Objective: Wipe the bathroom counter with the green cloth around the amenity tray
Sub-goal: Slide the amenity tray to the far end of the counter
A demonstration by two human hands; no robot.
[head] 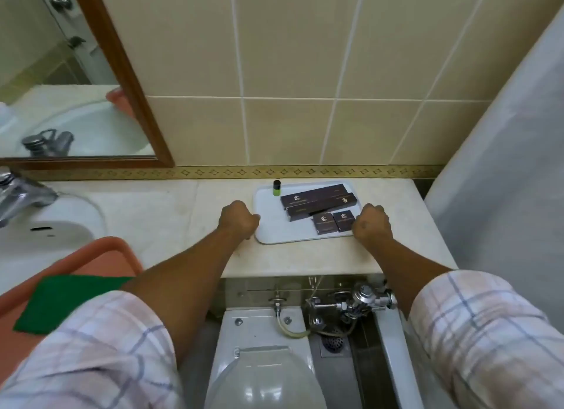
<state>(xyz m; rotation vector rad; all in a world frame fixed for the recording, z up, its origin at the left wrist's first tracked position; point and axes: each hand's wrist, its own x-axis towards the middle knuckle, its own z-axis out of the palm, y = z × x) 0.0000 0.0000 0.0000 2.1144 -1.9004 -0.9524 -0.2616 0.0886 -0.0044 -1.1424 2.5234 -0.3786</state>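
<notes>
A white amenity tray (pixel 268 222) rests on the beige marble counter (pixel 171 213) near the tiled wall. It carries several dark boxes (pixel 317 199) and a small green bottle (pixel 276 188) with a black cap. My left hand (pixel 239 221) grips the tray's left edge, my right hand (pixel 370 227) grips its right edge, both with fingers closed. The green cloth (pixel 61 302) lies flat in an orange basin (pixel 100 253) at the lower left, apart from both hands.
A white sink (pixel 45 234) with a chrome faucet (pixel 18 195) sits left of the counter. A wood-framed mirror (pixel 122 73) hangs above. Below the counter edge are a toilet (pixel 262 363) and chrome flush valve (pixel 363 302). A white curtain (pixel 503 164) hangs at right.
</notes>
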